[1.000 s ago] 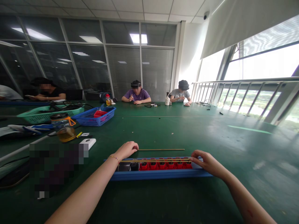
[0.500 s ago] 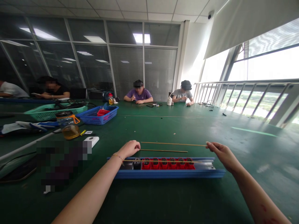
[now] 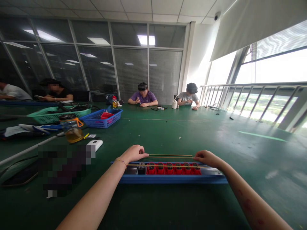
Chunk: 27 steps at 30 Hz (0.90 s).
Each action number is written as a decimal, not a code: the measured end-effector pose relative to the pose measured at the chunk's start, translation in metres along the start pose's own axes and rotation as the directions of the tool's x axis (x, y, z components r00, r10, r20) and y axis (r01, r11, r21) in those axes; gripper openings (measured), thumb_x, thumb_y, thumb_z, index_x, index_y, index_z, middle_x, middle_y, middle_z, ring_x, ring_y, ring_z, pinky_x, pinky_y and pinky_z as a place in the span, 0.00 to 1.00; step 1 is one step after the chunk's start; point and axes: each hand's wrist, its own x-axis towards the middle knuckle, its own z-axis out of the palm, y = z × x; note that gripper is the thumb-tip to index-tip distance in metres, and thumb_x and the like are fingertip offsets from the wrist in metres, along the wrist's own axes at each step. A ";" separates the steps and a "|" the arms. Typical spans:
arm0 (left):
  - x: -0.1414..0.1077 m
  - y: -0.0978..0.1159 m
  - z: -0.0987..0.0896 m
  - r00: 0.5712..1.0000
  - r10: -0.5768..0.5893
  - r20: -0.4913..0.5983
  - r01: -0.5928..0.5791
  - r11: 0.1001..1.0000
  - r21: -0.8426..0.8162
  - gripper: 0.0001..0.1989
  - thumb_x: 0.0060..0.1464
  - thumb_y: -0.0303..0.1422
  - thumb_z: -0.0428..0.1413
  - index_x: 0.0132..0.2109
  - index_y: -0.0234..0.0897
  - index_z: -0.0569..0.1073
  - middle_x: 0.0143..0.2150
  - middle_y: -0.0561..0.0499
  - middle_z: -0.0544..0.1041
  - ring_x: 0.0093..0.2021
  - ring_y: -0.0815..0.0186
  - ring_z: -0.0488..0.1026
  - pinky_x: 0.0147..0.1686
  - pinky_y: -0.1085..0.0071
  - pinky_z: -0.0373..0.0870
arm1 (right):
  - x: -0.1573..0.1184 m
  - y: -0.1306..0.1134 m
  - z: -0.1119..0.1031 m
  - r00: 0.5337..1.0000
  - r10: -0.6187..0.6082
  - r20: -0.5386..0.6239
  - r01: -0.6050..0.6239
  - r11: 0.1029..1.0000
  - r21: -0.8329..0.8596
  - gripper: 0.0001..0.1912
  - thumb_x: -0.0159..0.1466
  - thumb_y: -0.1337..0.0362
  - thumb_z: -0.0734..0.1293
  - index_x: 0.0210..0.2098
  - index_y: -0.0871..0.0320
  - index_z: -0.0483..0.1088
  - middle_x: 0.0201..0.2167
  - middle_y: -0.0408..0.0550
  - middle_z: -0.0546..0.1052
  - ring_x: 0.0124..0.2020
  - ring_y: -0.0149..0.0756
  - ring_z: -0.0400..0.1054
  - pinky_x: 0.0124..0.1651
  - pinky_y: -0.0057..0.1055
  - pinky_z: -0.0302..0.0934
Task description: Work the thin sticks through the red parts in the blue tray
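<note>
Beyond a long blue metal channel (image 3: 172,179), two thin brass-coloured rods (image 3: 170,155) run side by side, left to right, between my hands. My left hand (image 3: 134,154) has its fingertips pinched at their left ends. At the right ends, my right hand (image 3: 208,158) is closed, thumb and finger together on a rod; exactly how many it grips is hidden. Another thin rod (image 3: 165,165) lies lengthwise across the channel. Inside sit a black block (image 3: 141,169) and a row of several red modules with dark tops (image 3: 169,169).
On the left are a white power bank (image 3: 96,145), a jar of amber liquid (image 3: 72,131), a blue basket (image 3: 102,120) holding a red box, and a green basket (image 3: 45,117) with cables. Co-workers sit along the far side. A railing (image 3: 263,99) stands at right.
My right hand has moved left with its rod and come closer to my left hand. The two rods beyond the channel are now close together and nearly parallel.
</note>
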 end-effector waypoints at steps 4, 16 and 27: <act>0.002 -0.005 0.002 1.000 0.008 -0.001 -0.008 1.000 0.021 0.18 0.42 0.49 0.53 0.32 0.39 0.72 0.32 0.51 0.74 0.30 0.66 0.69 0.25 0.75 0.60 | 0.021 0.000 0.007 0.996 0.065 0.067 -0.061 0.997 -0.056 0.14 0.53 0.55 0.63 0.31 0.59 0.72 0.26 0.44 0.75 0.26 0.31 0.66 0.27 0.24 0.57; 0.004 -0.008 0.005 1.000 0.019 -0.008 -0.019 1.000 0.014 0.14 0.47 0.44 0.51 0.31 0.39 0.71 0.31 0.52 0.73 0.31 0.67 0.69 0.27 0.75 0.60 | 0.025 -0.002 0.005 0.994 0.083 -0.067 -0.096 0.973 -0.212 0.14 0.55 0.55 0.61 0.34 0.56 0.73 0.32 0.47 0.75 0.33 0.36 0.68 0.34 0.28 0.58; 0.007 -0.009 0.007 1.000 -0.001 0.001 0.001 1.000 0.010 0.13 0.47 0.44 0.51 0.31 0.39 0.71 0.31 0.52 0.73 0.30 0.67 0.69 0.26 0.75 0.61 | -0.026 -0.053 -0.051 0.918 -0.046 0.393 0.051 0.999 -0.002 0.22 0.52 0.45 0.63 0.36 0.54 0.71 0.34 0.46 0.75 0.34 0.38 0.68 0.33 0.28 0.60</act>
